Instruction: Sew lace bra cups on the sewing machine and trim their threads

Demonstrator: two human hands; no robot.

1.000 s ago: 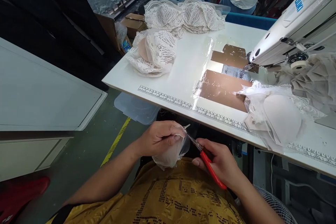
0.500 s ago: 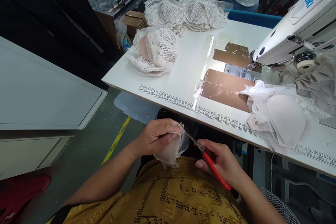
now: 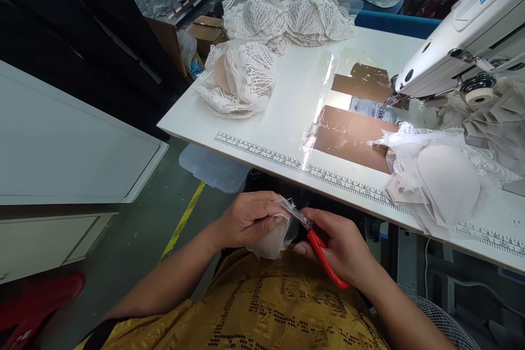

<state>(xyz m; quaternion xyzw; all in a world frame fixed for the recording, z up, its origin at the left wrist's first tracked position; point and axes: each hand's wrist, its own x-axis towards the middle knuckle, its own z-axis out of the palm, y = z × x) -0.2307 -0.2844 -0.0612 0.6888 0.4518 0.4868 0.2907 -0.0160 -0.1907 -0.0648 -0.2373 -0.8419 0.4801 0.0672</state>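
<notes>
Over my lap, my left hand [image 3: 253, 220] is closed on a piece of sheer white fabric [image 3: 270, 243], pinching its upper edge while the rest hangs below the fingers. My right hand [image 3: 342, 240] grips red-handled scissors [image 3: 324, 262]. Their metal blades point up and left, lying against the fabric's edge close to my left fingertips. Fine loose threads show at that edge. Whether the blades are parted is too small to tell.
Beyond my hands is a white sewing table [image 3: 283, 104] with a printed ruler edge. A sewing machine [image 3: 455, 44] stands at right. White lace cups [image 3: 250, 74] lie at left, padded cup pieces [image 3: 447, 180] at right. A wire basket [image 3: 443, 320] is low right.
My right hand and the scissors have moved left and slightly up, bringing the blades further over the fabric's edge. My left hand keeps its hold with little movement.
</notes>
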